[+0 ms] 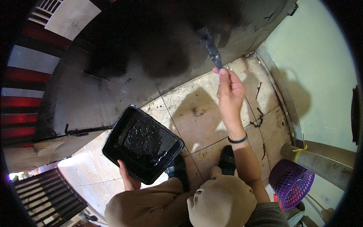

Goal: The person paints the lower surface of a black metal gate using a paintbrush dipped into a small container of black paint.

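Observation:
My right hand (231, 90) grips a paintbrush (212, 51) by its handle, fingers closed around it. The brush is coated in black and slightly blurred; its bristles lie against or just in front of a large dark panel (124, 89), I cannot tell which. Wide patches of the panel are deep black, while its lower and right parts look greyer. My left hand (129, 178) holds a black rectangular tray (109, 142) by its near left edge, thumb over the rim. Wet, glossy black paint (145, 142) covers the tray's bottom, with lumps or ripples in it.
Stained beige tiles (196, 113) form the floor beneath the panel. A pale green wall (321, 75) rises at the right. Near my right arm are a purple perforated basket (289, 181) and a thick pipe (321, 160) with a yellow tie. A slatted rack (49, 195) stands lower left.

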### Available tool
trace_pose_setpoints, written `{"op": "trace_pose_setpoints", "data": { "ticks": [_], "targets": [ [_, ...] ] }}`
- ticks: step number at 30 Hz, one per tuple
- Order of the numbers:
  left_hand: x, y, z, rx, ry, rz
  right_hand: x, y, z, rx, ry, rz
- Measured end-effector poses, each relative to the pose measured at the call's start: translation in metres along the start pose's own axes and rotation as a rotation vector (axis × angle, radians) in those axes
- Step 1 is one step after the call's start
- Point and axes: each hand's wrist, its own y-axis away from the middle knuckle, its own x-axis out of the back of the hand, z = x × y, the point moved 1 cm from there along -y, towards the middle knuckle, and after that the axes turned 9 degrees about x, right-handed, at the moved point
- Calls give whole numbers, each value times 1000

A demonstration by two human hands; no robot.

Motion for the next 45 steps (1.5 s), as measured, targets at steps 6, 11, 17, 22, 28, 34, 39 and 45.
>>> {"op": "trace_pose_setpoints", "data": {
  "ticks": [6, 11, 17, 22, 28, 34, 39, 45],
  "targets": [
    [1, -3, -5, -19, -16, -34, 22, 5, 69, -145, 300, 31],
    [2, -5, -2, -26, -4, -38, 3, 3, 13, -26, 206, -14],
    [-3, -5, -3, -11, 25, -34, -14, 13, -31, 194, 35, -15],
    [8, -11, -6, -24, -14, -50, 2, 7, 84, -34, 220, -56],
    [6, -9, -6, 8, -26, -33, 6, 27, 58, -161, 238, -38],
    [0, 0, 2, -4, -25, -28, -30, 24, -29, 179, 98, -99],
    [1, -7, -2, -8, 3, -86, -22, 32, 76, 141, 301, -82],
    [5, -7, -5, 8, 17, -57, -1, 51, 109, -272, 313, -85]
  ]
}}
